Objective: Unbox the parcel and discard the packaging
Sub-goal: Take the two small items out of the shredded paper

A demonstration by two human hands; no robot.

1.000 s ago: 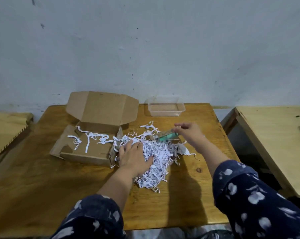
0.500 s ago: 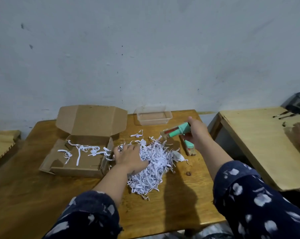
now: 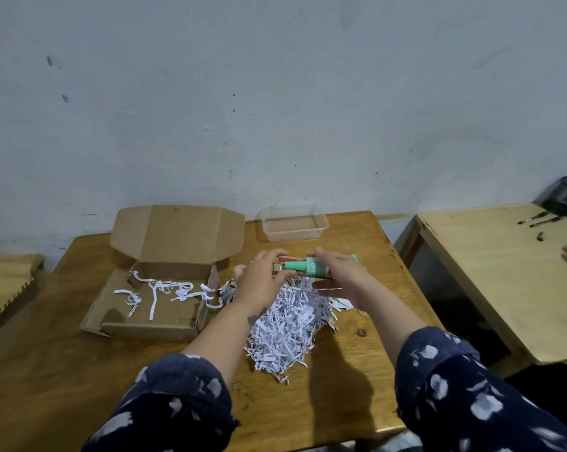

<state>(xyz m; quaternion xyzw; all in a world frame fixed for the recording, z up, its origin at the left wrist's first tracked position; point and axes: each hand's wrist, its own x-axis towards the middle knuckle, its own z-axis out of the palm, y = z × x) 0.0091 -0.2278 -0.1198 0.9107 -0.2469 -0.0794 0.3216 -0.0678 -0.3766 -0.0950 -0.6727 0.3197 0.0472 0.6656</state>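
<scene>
Two hands meet over shredded paper filling

Two bare hands are held above a wooden table (image 3: 79, 370), beneath a scuffed, pale plaster wall. At left, an open corrugated cardboard box (image 3: 164, 288) is seen lying flat, its hinged lid folded back toward the wall and a few curled white strips left on its floor. Just beside it, a loose mound of shredded paper (image 3: 285, 331) is heaped on the tabletop. Above the mound's far edge, the left hand (image 3: 262, 282) is curled round the tip of a mint-green bottle (image 3: 311, 268), which is gripped at its other end by the right hand (image 3: 339, 277). Behind them, a clear rectangular plastic container (image 3: 293, 225) is set near the wall.
</scene>
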